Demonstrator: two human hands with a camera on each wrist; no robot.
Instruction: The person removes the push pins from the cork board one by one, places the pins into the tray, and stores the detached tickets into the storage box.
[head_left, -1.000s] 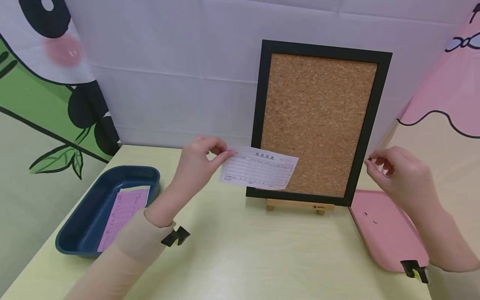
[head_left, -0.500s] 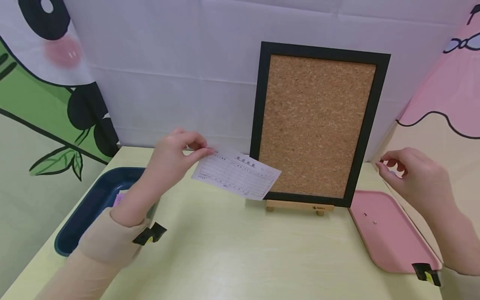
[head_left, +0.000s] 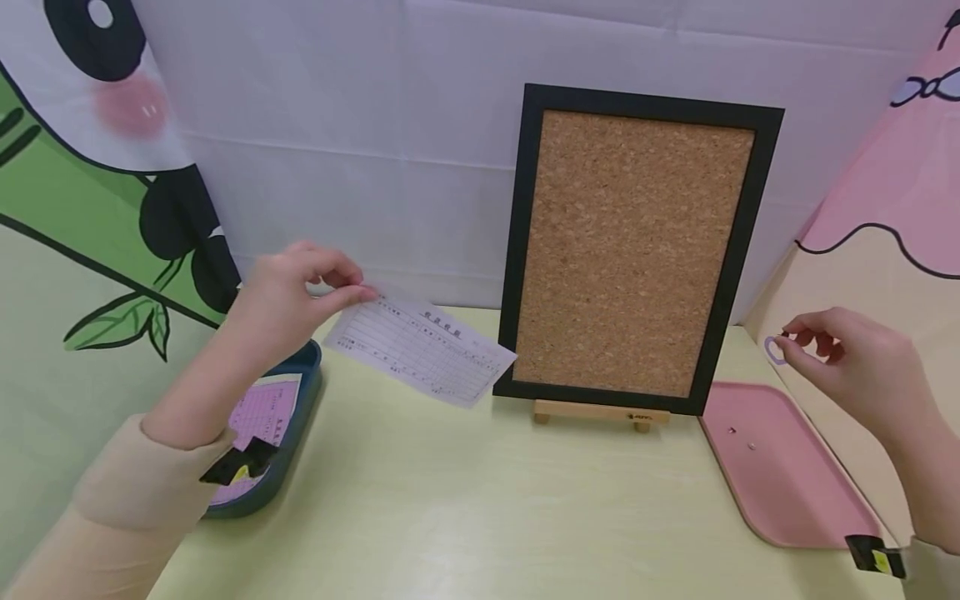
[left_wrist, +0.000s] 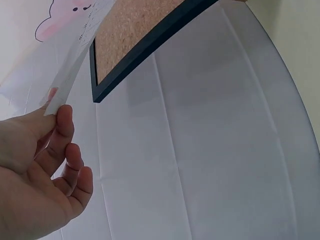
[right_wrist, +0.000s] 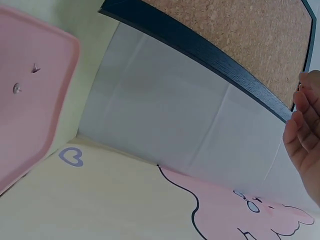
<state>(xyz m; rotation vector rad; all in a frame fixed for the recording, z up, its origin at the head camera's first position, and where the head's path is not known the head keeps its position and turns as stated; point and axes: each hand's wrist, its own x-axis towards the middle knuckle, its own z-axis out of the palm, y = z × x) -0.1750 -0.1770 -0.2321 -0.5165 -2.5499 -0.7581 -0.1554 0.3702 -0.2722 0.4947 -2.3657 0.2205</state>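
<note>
My left hand (head_left: pixel 288 296) pinches a white printed receipt form (head_left: pixel 423 350) by its upper left corner, between thumb and fingers. The sheet slants down to the right, its far corner overlapping the lower left frame of a cork board (head_left: pixel 637 250) in the head view. From the left wrist, the paper (left_wrist: pixel 75 60) appears nearly edge-on. On the right, beside the board, my right hand (head_left: pixel 862 367) pinches a tiny dark thumbtack (head_left: pixel 785 335) between thumb and index finger. The right wrist view shows this hand (right_wrist: pixel 307 135) at its edge, with the tack largely hidden.
The black-framed board stands on a small wooden easel (head_left: pixel 600 411). A pink tray (head_left: pixel 795 492) at right holds two loose thumbtacks (right_wrist: pixel 35 68). A blue tray (head_left: pixel 303 433) with pink printed sheets (head_left: pixel 273 404) lies at left, partly under my left forearm. A cloth backdrop rises behind.
My left hand has moved left with the receipt form, which has tilted further and come mostly away from before the board. My right hand has moved right, away from the frame.
</note>
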